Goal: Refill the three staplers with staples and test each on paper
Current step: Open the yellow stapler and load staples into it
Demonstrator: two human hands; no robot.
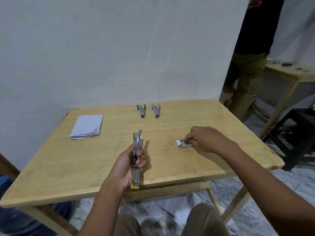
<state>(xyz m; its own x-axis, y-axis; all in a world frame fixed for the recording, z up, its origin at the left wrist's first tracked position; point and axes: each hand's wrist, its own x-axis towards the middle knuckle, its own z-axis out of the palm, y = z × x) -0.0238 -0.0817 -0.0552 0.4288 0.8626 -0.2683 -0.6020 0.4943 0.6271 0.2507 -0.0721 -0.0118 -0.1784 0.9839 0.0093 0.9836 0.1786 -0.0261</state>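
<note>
My left hand grips a yellow stapler that is swung fully open, its metal magazine pointing away from me above the table's front half. My right hand reaches into a small open staple box on the table, fingertips curled into the tray; what they pinch is hidden. A few loose staple bits lie just left of the box. A green stapler and a blue stapler rest side by side at the table's far edge. A stack of white paper lies at the far left.
The wooden table stands against a white wall. A person in dark clothes stands at the back right beside a second wooden table. A dark stool sits to the right. Crumpled papers lie on the floor under the table.
</note>
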